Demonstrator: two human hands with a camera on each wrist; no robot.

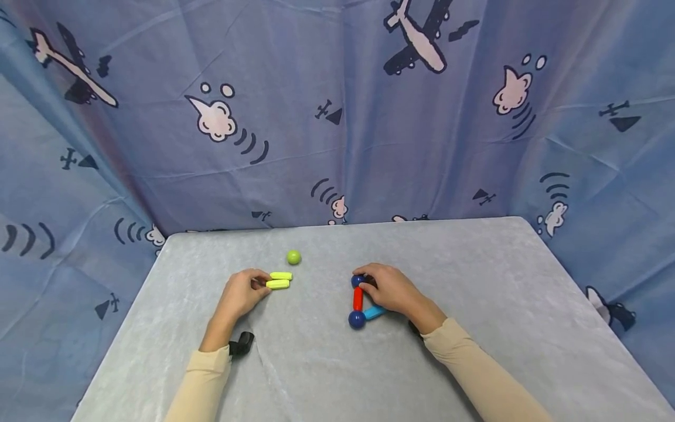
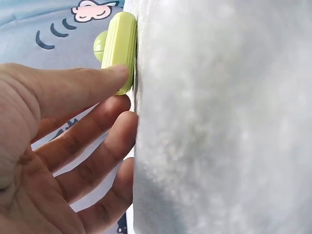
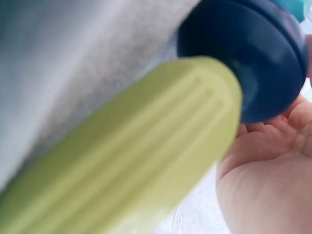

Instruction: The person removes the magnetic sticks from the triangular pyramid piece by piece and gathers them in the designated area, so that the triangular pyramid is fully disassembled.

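Observation:
In the head view my left hand [image 1: 245, 291] pinches the nearer of two lime-yellow ribbed rods [image 1: 278, 284] lying side by side; its thumb rests on the rod [image 2: 120, 46] in the left wrist view. My right hand [image 1: 389, 287] grips the far dark blue ball [image 1: 357, 281] of a joined piece. A red rod [image 1: 358, 300] links it to a nearer blue ball [image 1: 357, 320], from which a light blue rod [image 1: 374, 312] runs under the hand. Close to the right wrist camera, a yellow-green rod [image 3: 131, 151] meets a dark blue ball [image 3: 243, 58]; the head view hides that rod.
A green ball [image 1: 293, 257] lies beyond the lime-yellow rods. Everything stands on a grey cloth-covered table [image 1: 306, 375]. A blue curtain with printed airplanes [image 1: 295, 117] hangs behind and along both sides.

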